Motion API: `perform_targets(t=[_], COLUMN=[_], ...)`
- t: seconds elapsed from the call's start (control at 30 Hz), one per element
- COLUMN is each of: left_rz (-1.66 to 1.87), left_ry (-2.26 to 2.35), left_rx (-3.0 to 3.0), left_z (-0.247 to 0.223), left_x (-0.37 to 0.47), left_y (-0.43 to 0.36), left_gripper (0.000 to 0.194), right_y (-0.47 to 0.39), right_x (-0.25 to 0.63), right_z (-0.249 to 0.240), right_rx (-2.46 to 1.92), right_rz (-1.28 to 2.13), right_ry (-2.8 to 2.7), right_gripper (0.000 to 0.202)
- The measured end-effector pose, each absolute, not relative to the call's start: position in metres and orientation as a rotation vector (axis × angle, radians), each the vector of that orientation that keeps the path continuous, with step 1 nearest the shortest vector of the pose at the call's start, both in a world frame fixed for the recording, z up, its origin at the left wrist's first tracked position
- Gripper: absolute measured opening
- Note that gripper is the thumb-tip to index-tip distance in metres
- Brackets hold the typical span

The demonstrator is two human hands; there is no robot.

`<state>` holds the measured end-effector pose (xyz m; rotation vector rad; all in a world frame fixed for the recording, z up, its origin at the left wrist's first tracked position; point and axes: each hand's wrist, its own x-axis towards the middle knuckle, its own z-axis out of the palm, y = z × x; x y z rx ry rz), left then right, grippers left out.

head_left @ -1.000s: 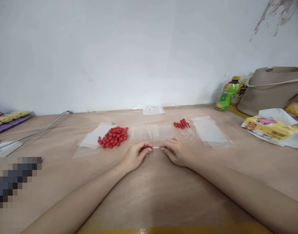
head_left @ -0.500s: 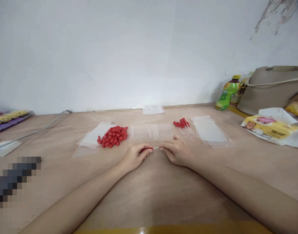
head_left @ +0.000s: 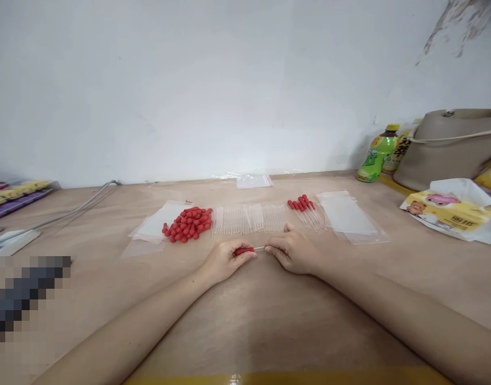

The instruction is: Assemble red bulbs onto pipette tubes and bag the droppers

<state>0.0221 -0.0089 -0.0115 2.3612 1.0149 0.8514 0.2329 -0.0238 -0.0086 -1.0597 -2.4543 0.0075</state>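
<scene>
The person's left hand (head_left: 225,259) grasps a red rubber bulb (head_left: 244,250) between thumb and fingers, with the bulb's end pointing toward the right hand (head_left: 291,252). The right hand pinches a thin clear tube (head_left: 259,248) at its fingertips. The tube lies roughly level between the two hands and meets the end of the bulb; how deeply it is seated cannot be told. Both hands are low over the near-middle of the brown tabletop (head_left: 229,326), with the forearms reaching in from either side.

Just beyond the hands, a row of clear tubes (head_left: 245,219) is laid side by side, the tubes pointing away from the person. Directly left of the row, and close against it, is a heap of red bulbs (head_left: 188,224), partly overlapping some clear plastic bags (head_left: 145,230). Right of the row lies a small group of bulb-fitted droppers (head_left: 301,204), their red ends away from the person. Beside these, further right, is a stack of zip bags (head_left: 345,214). A small plastic packet (head_left: 253,182) lies at the back, near the wall (head_left: 197,85).

At the far right stand a green-labelled drink bottle (head_left: 377,155) and a taupe bag (head_left: 446,147), with a yellow tissue pack (head_left: 450,211) in front of the latter. A grey cable (head_left: 77,206) runs along the left side.
</scene>
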Motion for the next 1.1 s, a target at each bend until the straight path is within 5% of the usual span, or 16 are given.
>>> perform_targets(t=[0.5, 1.1], left_rz=[0.996, 0.898], left_ry=[1.005, 0.974], left_rx=[2.362, 1.960], left_z=[-0.008, -0.009], left_x=[0.021, 0.024], left_y=[-0.004, -0.009], left_gripper=[0.019, 0.023], right_y=[-0.020, -0.033], right_x=[0.233, 0.231], right_z=[0.001, 0.005], right_rx=[-1.090, -1.187], right_rz=[0.367, 0.014], right_ry=[-2.394, -2.369], right_gripper=[0.019, 0.029])
